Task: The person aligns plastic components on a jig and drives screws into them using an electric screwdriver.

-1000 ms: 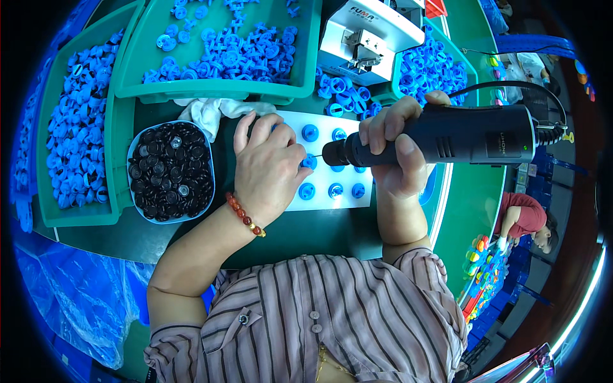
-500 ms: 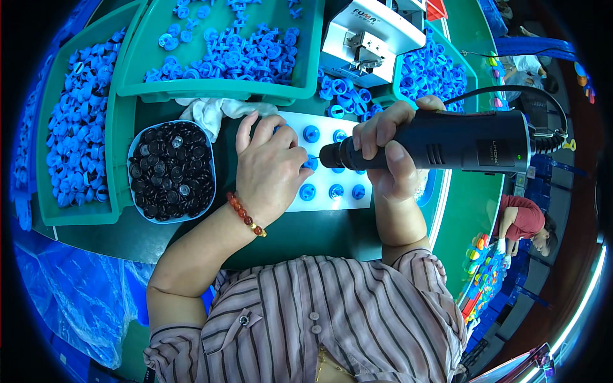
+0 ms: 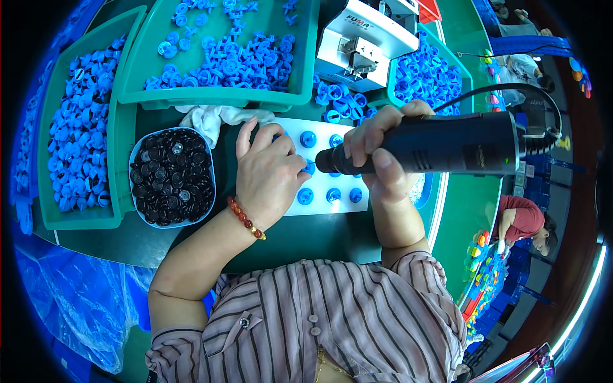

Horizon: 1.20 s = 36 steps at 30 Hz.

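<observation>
My right hand [image 3: 382,150] is wrapped round a black electric screwdriver [image 3: 456,145], which lies nearly level with its nose pointing left. That nose is right at a blue plastic piece [image 3: 310,167] on a white board [image 3: 319,182]; the bit itself is hidden. My left hand [image 3: 268,167] reaches over the board's left edge, thumb and index finger closed at the sides of this same piece, the other fingers bent and spread. Rows of similar blue pieces stand on the board, among them one at the near edge [image 3: 333,195]. Part of the rows is covered by my hands.
A tub of black round parts [image 3: 171,179] stands left of the board. Green trays [image 3: 211,96] of blue parts lie left and behind. At the back is a white machine [image 3: 364,45], with loose blue parts before it. The screwdriver's cable [image 3: 543,92] loops rightward.
The screwdriver has shifted slightly left, closing on the blue piece; its thin bit, visible before, is now hidden. My left hand stays almost in place.
</observation>
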Tool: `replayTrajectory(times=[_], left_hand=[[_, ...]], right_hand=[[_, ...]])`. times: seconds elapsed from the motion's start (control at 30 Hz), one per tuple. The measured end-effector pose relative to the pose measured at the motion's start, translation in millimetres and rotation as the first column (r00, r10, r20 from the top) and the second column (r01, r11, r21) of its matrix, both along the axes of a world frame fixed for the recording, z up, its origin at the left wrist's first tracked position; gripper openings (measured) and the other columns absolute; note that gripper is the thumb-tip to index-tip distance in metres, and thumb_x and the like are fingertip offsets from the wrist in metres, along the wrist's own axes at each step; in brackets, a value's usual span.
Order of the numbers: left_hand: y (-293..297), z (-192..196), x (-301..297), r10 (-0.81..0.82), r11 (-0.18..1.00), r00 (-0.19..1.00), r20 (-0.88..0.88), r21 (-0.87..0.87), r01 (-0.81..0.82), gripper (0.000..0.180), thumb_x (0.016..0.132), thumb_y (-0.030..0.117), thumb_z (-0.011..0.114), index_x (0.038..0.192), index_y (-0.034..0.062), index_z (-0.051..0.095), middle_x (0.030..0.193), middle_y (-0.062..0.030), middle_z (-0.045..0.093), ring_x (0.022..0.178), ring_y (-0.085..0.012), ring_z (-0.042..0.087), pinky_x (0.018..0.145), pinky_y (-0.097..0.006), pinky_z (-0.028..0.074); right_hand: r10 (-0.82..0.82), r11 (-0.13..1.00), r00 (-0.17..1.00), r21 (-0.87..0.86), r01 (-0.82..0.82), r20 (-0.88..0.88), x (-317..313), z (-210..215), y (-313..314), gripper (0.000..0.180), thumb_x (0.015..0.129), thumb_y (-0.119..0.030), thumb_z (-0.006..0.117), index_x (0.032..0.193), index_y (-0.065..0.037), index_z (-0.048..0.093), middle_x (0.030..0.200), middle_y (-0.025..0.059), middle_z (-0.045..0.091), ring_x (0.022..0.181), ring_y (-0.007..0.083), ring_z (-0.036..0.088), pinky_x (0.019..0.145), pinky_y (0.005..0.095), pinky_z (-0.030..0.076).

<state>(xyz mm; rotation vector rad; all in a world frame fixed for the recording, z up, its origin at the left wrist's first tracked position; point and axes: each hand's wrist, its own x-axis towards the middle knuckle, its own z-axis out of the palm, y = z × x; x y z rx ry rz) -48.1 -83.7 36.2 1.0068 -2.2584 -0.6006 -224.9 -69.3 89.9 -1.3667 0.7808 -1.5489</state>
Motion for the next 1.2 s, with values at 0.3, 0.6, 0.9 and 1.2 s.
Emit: replayTrajectory(times=[0.3,0.6,0.9,1.2], left_hand=[[14.3,20.6,5.2,-0.134,0.991,0.991,-0.008,-0.021,0.133,0.024,0.064,0.022,0.079,0.079,0.0093,0.066,0.088,-0.0032,0.057,0.099,-0.024,0.051,0.093,-0.044,0.033],[34.6,7.2,15.1,-0.224,0.975,0.967,0.125,0.037,0.221,0.026,0.069,0.023,0.076,0.089,0.0113,0.063,0.088,-0.0025,0.055,0.098,-0.0218,0.051,0.092,-0.042,0.032],[30.9,7.8,22.6,-0.162,0.986,0.98,0.111,0.052,0.158,0.02,0.07,0.021,0.075,0.085,0.0141,0.065,0.083,0.0,0.055,0.097,-0.0199,0.052,0.095,-0.045,0.03],[27.3,9.1,28.7,-0.158,0.985,0.982,0.103,0.082,0.15,0.017,0.067,0.021,0.078,0.08,0.0157,0.069,0.081,0.0018,0.055,0.096,-0.0177,0.053,0.108,-0.05,0.02]], right_hand=[[-0.317,0.897,0.931,-0.26,0.356,0.181,-34.2,37.3,-58.4,0.057,0.079,0.001,0.06,0.128,-0.006,0.03,0.08,0.0105,0.054,0.061,0.019,0.055,0.063,0.0381,0.05],[-0.46,0.823,0.874,-0.294,0.486,0.157,-44.6,34.1,-91.4,0.053,0.078,0.004,0.06,0.124,0.002,0.033,0.077,0.0121,0.057,0.06,0.019,0.058,0.061,0.0349,0.051],[-0.492,0.839,0.87,-0.252,0.483,0.03,-47.5,32.6,-89.8,0.051,0.078,0.004,0.057,0.123,-0.002,0.035,0.079,0.0112,0.056,0.063,0.02,0.056,0.066,0.0408,0.049],[-0.487,0.841,0.873,-0.28,0.464,-0.018,-43.0,34.0,-90.2,0.05,0.078,0.004,0.058,0.123,-0.001,0.036,0.079,0.0113,0.057,0.064,0.0196,0.058,0.066,0.0388,0.049]])
